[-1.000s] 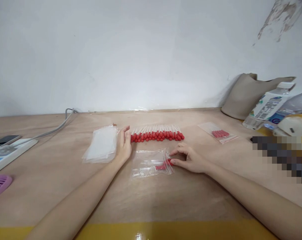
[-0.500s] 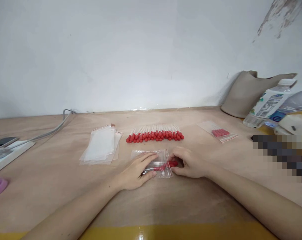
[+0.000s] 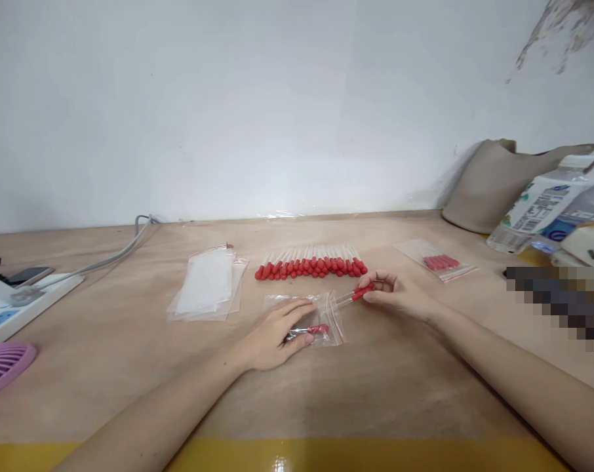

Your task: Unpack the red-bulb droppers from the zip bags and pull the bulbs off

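Observation:
My left hand [image 3: 280,333] lies over a clear zip-lock bag [image 3: 334,334], pinning it to the table with thumb and fingers. Inside that bag are one or more droppers [image 3: 318,329], red bulbs toward the open end, partly under my fingers. My right hand [image 3: 393,294] pinches a couple of red-bulbed droppers [image 3: 360,292] by the bulbs. Their clear tubes point left at the bag's mouth; whether the tips are inside I cannot tell. Just beyond lies a row of droppers [image 3: 311,267], bulbs toward me.
A stack of flat zip bags [image 3: 206,285] lies at left. At right is a bag with several droppers [image 3: 441,262]. Farther right stand a bottle [image 3: 537,203] and a grey-brown container [image 3: 478,187]. A power strip [image 3: 36,298] and purple slatted object [image 3: 6,367] are at far left.
My right hand has moved away from the bag, up and to the right, with droppers in its fingers. My left hand stays on the bag. The view has shifted slightly.

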Tool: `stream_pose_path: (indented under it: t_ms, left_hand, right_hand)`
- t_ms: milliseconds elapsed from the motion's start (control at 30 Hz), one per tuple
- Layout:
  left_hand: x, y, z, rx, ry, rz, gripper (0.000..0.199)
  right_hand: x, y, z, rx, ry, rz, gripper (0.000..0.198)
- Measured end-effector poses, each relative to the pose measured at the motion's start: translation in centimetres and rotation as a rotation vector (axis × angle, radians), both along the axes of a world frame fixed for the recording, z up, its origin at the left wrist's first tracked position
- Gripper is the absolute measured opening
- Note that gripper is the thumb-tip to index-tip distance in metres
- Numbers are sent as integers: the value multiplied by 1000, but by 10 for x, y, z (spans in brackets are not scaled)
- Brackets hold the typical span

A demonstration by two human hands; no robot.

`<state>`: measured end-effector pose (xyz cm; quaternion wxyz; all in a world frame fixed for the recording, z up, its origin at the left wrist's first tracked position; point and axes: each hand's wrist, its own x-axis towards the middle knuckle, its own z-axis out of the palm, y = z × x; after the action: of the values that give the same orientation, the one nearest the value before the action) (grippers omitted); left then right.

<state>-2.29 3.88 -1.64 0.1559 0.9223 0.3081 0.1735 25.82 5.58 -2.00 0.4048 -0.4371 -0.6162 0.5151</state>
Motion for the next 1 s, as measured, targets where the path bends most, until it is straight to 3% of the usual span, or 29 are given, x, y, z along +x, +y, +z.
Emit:
stream_pose_path:
  t_ms: [167,367,500,633,767,900,1000]
  left_hand:
    - [0,-1,0,-9,8,9,45]
    - [1,-2,7,-60,-76,20,39]
    - [-6,13,11,7,-302,201,29]
    - [-19,46,2,267,-454,471,25]
    - [-28,68,-12,309,-366,601,36]
    - [-30,71,-17,225,-257,568,47]
    - [-30,68,-16,197,-224,523,52]
  right_hand:
    - [1,2,-1,-157,62,-117,29]
    - [8,11,3,-265,296,-273,34]
    - [21,16,21,-200,308,-332,27]
    - [26,20,51,33,238,-353,29]
    - [3,30,76,417,173,-328,28]
    - [-45,51,72,831,23,-415,15]
    - [-81,71,55,1108,-317,-259,17]
